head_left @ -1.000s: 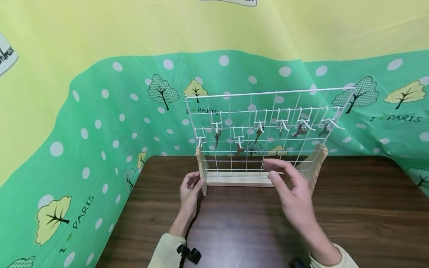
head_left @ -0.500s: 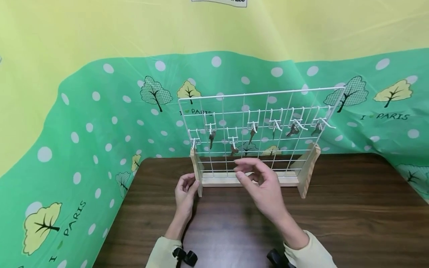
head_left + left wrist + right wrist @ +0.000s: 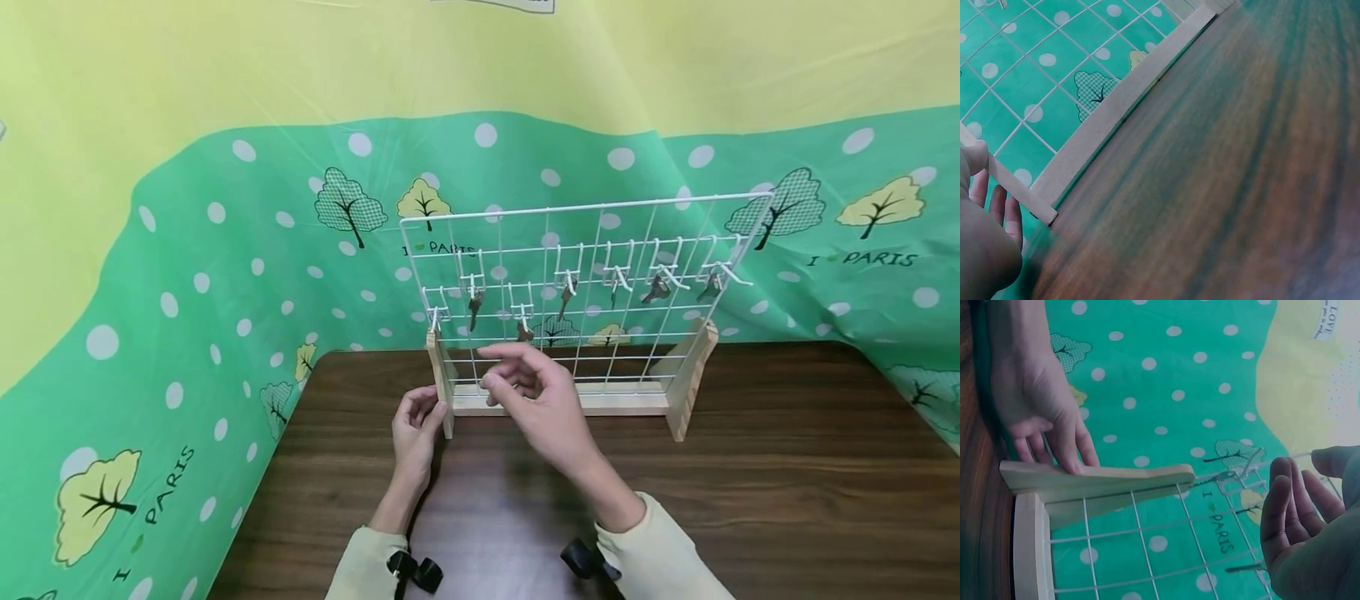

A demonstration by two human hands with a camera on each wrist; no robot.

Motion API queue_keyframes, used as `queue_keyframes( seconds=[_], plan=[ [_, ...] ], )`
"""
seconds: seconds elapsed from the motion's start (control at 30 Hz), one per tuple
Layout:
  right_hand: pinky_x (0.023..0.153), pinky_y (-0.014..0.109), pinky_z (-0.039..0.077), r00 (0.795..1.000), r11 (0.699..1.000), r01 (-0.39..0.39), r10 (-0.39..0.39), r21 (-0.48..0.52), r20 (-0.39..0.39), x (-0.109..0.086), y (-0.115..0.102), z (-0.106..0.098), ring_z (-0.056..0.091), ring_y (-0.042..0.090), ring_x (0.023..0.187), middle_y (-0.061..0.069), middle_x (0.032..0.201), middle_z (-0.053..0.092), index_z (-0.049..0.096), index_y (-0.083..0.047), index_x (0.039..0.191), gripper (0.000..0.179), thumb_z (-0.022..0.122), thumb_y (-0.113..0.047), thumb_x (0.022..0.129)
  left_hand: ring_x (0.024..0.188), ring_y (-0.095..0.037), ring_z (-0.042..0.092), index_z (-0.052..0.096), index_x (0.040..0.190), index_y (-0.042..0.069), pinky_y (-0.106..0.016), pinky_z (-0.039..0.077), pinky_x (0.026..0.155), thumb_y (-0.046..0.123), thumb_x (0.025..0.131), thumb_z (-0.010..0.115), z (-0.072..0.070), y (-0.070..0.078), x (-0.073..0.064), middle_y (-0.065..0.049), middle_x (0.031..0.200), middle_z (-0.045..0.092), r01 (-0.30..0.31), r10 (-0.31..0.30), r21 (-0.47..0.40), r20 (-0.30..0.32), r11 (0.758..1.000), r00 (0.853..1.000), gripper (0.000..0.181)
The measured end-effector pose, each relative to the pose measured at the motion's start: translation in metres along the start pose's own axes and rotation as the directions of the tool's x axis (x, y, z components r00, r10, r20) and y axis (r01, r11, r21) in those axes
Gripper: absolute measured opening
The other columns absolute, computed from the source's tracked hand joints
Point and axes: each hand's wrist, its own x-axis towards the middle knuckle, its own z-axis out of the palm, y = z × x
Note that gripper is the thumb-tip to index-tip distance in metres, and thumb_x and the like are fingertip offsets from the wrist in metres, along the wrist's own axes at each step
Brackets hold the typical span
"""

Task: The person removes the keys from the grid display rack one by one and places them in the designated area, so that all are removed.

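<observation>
My left hand (image 3: pixel 415 437) grips the wooden left side panel (image 3: pixel 441 383) of a white wire grid rack (image 3: pixel 585 205). In the left wrist view its thumb lies on one side of the panel and the fingers (image 3: pixel 1012 215) on the other. My right hand (image 3: pixel 543 412) hovers in front of the grid's lower left half, fingers loosely bent, with nothing visible in it. Several white hooks hang on the grid, and dark keys dangle from them, among them a key (image 3: pixel 475 310) at the left and another key (image 3: pixel 657 288) at the right. The right hand partly covers a lower key (image 3: pixel 525 331).
The rack stands on a dark wooden table (image 3: pixel 787 450), joined at the bottom by a pale wooden bar (image 3: pixel 622 406). Its right side panel (image 3: pixel 692 379) is wood too. A green and yellow printed cloth (image 3: pixel 225 183) hangs behind and at the left.
My right hand has moved left across the front of the grid, from the right part to the left half. The left hand keeps its hold on the side panel. The head view has shifted slightly.
</observation>
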Motion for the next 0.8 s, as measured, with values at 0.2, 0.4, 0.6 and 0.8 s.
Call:
queue_keyframes(
  seconds=[0.2,0.4,0.6,0.8],
  plan=[
    [0.061,0.022,0.054,1.000,0.999,-0.005,0.005,0.048,0.004,0.008,0.004,0.014,0.076,0.015,0.083,0.018,0.097,0.077,0.074,0.003,0.131,0.028,0.074,-0.001,0.104,0.116,-0.010,0.069,0.057,0.127,-0.022,-0.022,0.052,0.104,-0.013,0.098,0.072,-0.001,0.000,0.000,0.005,0.115,0.072,0.007,-0.007,0.001,-0.001,1.000,1.000,0.034],
    [0.060,0.027,0.059,0.999,0.999,-0.013,0.011,0.051,0.032,0.016,0.007,0.022,0.079,0.016,0.087,0.018,0.104,0.080,0.073,0.000,0.136,0.031,0.073,-0.004,0.106,0.117,-0.010,0.069,0.057,0.127,-0.021,-0.022,0.053,0.102,-0.013,0.099,0.072,-0.001,0.001,0.000,0.004,0.117,0.071,0.027,-0.027,0.001,-0.003,1.000,1.000,0.033],
    [0.060,0.030,0.060,0.999,0.999,-0.018,0.016,0.041,0.037,0.020,0.010,0.025,0.082,0.032,0.093,0.017,0.111,0.083,0.073,-0.004,0.141,0.034,0.072,-0.005,0.107,0.119,-0.012,0.069,0.056,0.128,-0.021,-0.022,0.054,0.102,-0.012,0.100,0.071,-0.001,0.000,0.000,0.003,0.119,0.071,0.033,-0.033,-0.012,0.017,0.999,0.999,0.033],
    [0.061,0.028,0.061,0.997,0.996,-0.076,0.076,0.050,0.011,0.026,0.019,0.034,0.080,0.041,0.091,0.015,0.108,0.083,0.075,-0.006,0.137,0.030,0.072,-0.007,0.107,0.119,-0.012,0.068,0.056,0.128,-0.021,-0.023,0.054,0.102,-0.011,0.101,0.071,-0.002,0.000,0.000,0.002,0.119,0.071,0.025,-0.025,-0.014,0.018,1.000,1.000,0.032]
  ],
)
